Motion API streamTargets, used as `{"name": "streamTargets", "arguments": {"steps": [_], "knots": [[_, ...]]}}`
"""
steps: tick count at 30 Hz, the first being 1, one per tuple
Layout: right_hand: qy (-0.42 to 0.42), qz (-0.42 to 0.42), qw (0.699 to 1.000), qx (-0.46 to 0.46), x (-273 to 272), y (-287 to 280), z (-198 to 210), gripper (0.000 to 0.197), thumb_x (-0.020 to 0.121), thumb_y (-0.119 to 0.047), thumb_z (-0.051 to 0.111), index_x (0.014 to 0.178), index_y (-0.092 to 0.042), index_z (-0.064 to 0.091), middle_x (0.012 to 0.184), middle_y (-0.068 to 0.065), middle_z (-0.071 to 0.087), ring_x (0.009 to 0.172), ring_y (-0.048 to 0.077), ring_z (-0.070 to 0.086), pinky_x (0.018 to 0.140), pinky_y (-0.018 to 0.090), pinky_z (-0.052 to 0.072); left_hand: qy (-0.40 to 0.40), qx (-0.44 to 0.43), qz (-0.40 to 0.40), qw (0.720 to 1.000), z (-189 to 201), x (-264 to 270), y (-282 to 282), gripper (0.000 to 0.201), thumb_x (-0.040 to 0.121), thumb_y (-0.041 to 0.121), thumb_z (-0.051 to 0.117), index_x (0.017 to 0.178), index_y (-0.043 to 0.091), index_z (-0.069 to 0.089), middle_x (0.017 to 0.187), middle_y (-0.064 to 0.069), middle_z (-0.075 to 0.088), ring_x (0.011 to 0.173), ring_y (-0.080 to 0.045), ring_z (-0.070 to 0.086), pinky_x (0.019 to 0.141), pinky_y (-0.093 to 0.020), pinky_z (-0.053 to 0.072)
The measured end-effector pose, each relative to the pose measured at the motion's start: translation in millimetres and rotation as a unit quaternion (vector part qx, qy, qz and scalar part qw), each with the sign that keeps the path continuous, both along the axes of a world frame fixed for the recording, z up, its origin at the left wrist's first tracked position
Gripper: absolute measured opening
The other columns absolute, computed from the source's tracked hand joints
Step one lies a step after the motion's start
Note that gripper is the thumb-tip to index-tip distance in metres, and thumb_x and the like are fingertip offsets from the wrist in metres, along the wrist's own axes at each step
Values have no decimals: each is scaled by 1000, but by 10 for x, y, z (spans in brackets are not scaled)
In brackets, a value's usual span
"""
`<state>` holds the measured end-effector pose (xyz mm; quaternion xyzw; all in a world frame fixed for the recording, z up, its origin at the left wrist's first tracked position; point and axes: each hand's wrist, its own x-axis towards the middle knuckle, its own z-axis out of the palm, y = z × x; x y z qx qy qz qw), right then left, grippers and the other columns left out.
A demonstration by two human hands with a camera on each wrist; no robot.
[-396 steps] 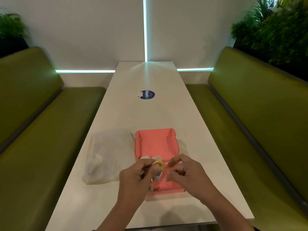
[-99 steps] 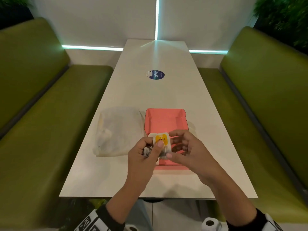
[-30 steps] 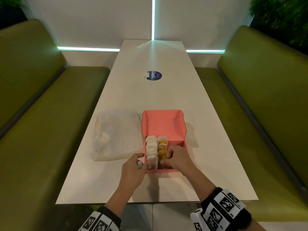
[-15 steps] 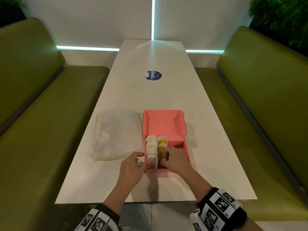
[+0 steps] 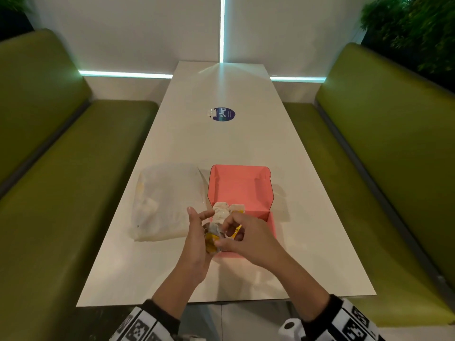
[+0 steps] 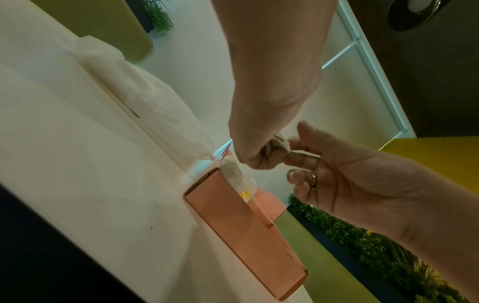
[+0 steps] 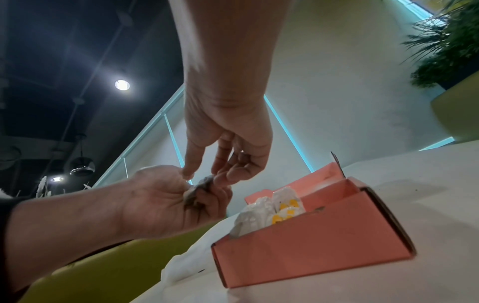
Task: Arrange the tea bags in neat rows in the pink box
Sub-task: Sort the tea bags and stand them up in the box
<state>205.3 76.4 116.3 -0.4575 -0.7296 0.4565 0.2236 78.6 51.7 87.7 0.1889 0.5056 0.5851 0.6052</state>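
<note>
My left hand [image 5: 197, 232] cups a tea bag [image 5: 212, 236] above the pink box [image 5: 240, 190]; my right hand [image 5: 242, 238] pinches its edge. It looks light, soft, tearable: grip by the edges.

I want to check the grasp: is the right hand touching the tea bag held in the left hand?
Touching. In the head view the right hand pinches the tea bag that the left hand holds above the pink box.

White table [image 5: 172, 148] bears pink box [image 5: 240, 185], seemingly plastic bag [image 5: 165, 203].
</note>
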Motion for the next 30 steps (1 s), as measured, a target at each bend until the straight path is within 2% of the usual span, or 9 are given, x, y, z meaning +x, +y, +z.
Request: {"name": "streamTargets", "arguments": {"steps": [4, 7, 10, 15, 19, 21, 25, 27, 30], "knots": [[-23, 3, 999, 36, -31, -12, -45, 30, 70, -12, 78, 90, -17, 56, 88, -8, 50, 57, 2, 44, 56, 10, 40, -19, 15, 12, 1000, 13, 35, 4, 63, 90, 62, 15, 106, 17, 55, 93, -11, 67, 79, -21, 67, 72, -37, 53], [-27, 48, 996, 76, -16, -29, -54, 39, 66, -19, 81, 96, -21, 57, 101, -6, 40, 65, 2, 44, 63, 18, 46, -26, 18, 7, 999, 32, 39, -5, 63, 89, 63, 16, 108, 19, 56, 98, -11, 67, 90, -27, 65, 75, -40, 53], [-73, 82, 984, 143, -26, -41, -97, 25, 72, -18, 76, 92, -17, 60, 101, -4, 38, 74, 7, 45, 69, 30, 49, -26, 25, -12, 999, 46, 41, -13, 66, 84, 66, 19, 112, 19, 57, 99, -11, 67, 90, -26, 65, 73, -39, 55], [3, 37, 988, 147, 9, 24, -107, 8, 77, -12, 73, 81, -10, 67, 89, -3, 48, 71, 9, 49, 65, 10, 39, -30, 26, -26, 999, 19, 28, -15, 74, 75, 68, 23, 113, 12, 54, 94, -14, 63, 81, -24, 64, 67, -35, 57], [-67, 76, 983, 153, 26, 26, -101, 26, 71, -20, 78, 93, -14, 64, 94, -7, 46, 77, 11, 48, 67, 20, 43, -39, 16, -30, 999, 36, 44, -17, 68, 88, 63, 16, 113, 12, 53, 98, -14, 63, 79, -24, 64, 66, -35, 57], [-68, 75, 979, 178, 25, 27, -126, 25, 74, -17, 75, 96, -12, 66, 94, -9, 45, 77, 10, 46, 64, 14, 38, -46, 14, -33, 998, 48, 52, -16, 68, 90, 62, 15, 116, 11, 51, 101, -16, 62, 83, -25, 65, 63, -34, 58], [-103, 96, 968, 206, 46, 40, -135, 26, 82, -24, 67, 106, -13, 68, 102, -1, 59, 85, 12, 54, 71, 20, 42, -61, 13, -33, 998, 46, 26, -28, 70, 89, 63, 16, 118, 9, 49, 99, -15, 66, 84, -25, 66, 60, -33, 57], [-102, 94, 963, 230, 40, 22, -108, 25, 86, -27, 60, 103, -12, 70, 100, 2, 62, 84, 16, 58, 71, 27, 47, -59, 18, -40, 997, 37, 18, -31, 71, 88, 63, 16, 119, 8, 49, 99, -13, 67, 86, -25, 65, 64, -36, 57], [-37, 37, 972, 231, 42, 38, -118, 28, 85, -27, 49, 89, -7, 69, 90, 4, 62, 76, 16, 59, 67, 24, 47, -46, 26, -58, 997, 19, 26, -38, 73, 87, 65, 15, 118, 8, 47, 93, -15, 67, 80, -25, 67, 65, -36, 54]]}}
